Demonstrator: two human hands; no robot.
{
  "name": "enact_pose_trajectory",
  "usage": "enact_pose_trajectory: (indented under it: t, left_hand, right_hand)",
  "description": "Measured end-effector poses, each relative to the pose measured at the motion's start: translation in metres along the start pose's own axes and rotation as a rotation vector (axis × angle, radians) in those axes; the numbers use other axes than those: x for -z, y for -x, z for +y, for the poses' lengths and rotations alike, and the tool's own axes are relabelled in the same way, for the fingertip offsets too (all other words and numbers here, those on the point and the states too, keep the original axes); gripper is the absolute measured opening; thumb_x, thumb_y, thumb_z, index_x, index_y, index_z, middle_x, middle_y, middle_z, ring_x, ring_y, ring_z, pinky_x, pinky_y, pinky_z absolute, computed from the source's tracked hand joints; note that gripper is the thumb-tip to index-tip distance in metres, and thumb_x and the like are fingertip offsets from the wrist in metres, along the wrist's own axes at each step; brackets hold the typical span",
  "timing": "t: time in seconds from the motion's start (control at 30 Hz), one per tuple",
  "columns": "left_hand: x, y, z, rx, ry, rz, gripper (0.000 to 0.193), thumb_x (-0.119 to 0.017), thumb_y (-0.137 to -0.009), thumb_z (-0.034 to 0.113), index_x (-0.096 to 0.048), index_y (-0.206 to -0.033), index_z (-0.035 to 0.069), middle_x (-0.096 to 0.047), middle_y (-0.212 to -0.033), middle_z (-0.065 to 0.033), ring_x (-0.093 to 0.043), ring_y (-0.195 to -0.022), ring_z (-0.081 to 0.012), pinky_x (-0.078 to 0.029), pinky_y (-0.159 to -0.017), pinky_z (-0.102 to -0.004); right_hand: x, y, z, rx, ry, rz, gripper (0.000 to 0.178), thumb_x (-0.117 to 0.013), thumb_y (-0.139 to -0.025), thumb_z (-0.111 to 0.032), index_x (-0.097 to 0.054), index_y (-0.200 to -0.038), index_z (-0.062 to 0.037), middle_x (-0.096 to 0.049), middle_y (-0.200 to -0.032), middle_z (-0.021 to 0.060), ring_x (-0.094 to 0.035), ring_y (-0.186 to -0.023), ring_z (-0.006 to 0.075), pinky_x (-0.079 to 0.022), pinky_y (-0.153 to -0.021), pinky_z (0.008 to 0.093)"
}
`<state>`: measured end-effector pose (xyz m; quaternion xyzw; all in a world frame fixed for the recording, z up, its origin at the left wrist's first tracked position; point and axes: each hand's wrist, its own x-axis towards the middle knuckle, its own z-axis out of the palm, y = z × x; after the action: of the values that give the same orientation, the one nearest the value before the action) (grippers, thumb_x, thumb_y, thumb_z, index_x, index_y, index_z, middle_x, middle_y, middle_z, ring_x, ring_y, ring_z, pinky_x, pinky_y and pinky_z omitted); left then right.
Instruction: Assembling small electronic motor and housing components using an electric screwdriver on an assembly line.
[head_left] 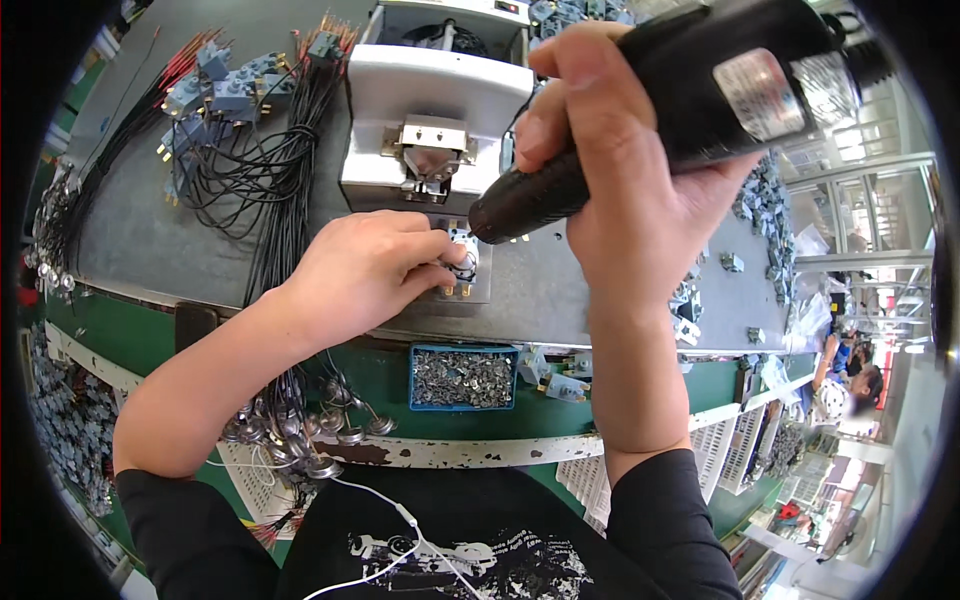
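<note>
My right hand (625, 150) is wrapped round a black electric screwdriver (680, 90). The tool slants down to the left, and its tapered nose is close beside the small metal part (464, 262) in the fixture. Whether its bit touches that part is hidden. With thumb and forefinger, my left hand (375, 262) pinches the part at its left side. Gold-coloured terminals stick out below the part, which sits on a flat metal fixture plate (478, 288) in front of a silver bench machine (440, 95).
Black cables (285, 190) with grey-blue switch blocks (235, 90) lie at left. A blue tray (463, 402) of small metal pieces stands on the green ledge near me. More grey-blue blocks (770, 215) lie at right. Metal-ended cables (335, 425) hang at the front edge. Another person (845, 390) is far right.
</note>
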<state>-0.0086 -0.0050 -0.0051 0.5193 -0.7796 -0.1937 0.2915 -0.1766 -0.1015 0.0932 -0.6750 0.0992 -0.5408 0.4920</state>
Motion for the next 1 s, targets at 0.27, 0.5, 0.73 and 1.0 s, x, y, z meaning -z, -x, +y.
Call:
enact_pose_trajectory:
  t: [0.27, 0.5, 0.73, 1.0]
  left_hand:
    - [0.000, 0.000, -0.001, 0.011, 0.011, -0.008, 0.016, -0.075, -0.089, 0.021, -0.073, -0.102, 0.013, -0.066, -0.084, -0.0040, -0.068, -0.081, -0.0269, -0.055, -0.069, -0.0411]
    - [0.002, 0.001, 0.000, 0.027, 0.007, -0.019, 0.021, -0.080, -0.084, 0.016, -0.073, -0.102, 0.009, -0.068, -0.087, -0.0073, -0.070, -0.082, -0.0289, -0.056, -0.072, -0.0401]
    - [0.001, 0.000, 0.001, 0.043, -0.002, -0.050, 0.015, -0.073, -0.090, 0.022, -0.072, -0.102, 0.012, -0.066, -0.086, -0.0046, -0.069, -0.085, -0.0277, -0.056, -0.072, -0.0424]
    - [-0.001, -0.003, -0.003, 0.059, 0.111, -0.039, 0.014, -0.073, -0.088, 0.018, -0.067, -0.098, 0.010, -0.067, -0.086, -0.0057, -0.069, -0.086, -0.0290, -0.055, -0.073, -0.0434]
  right_hand:
    - [0.003, 0.000, 0.006, -0.084, 0.016, 0.012, 0.020, -0.070, -0.092, 0.002, -0.062, -0.109, 0.0079, -0.069, -0.083, 0.0145, -0.066, -0.063, 0.0172, -0.054, -0.056, 0.0287]
    - [0.002, -0.002, 0.012, -0.159, 0.022, 0.007, 0.030, -0.072, -0.089, 0.006, -0.057, -0.115, 0.0062, -0.068, -0.087, 0.0136, -0.067, -0.067, 0.0163, -0.055, -0.059, 0.0282]
    - [-0.002, 0.000, 0.014, -0.231, 0.031, -0.001, 0.042, -0.073, -0.086, 0.010, -0.052, -0.121, 0.0045, -0.068, -0.092, 0.0127, -0.067, -0.072, 0.0154, -0.056, -0.061, 0.0278]
    - [-0.008, 0.010, 0.024, -0.244, 0.005, 0.037, 0.049, -0.074, -0.083, 0.014, -0.049, -0.124, 0.0048, -0.068, -0.096, 0.0130, -0.069, -0.077, 0.0154, -0.057, -0.064, 0.0280]
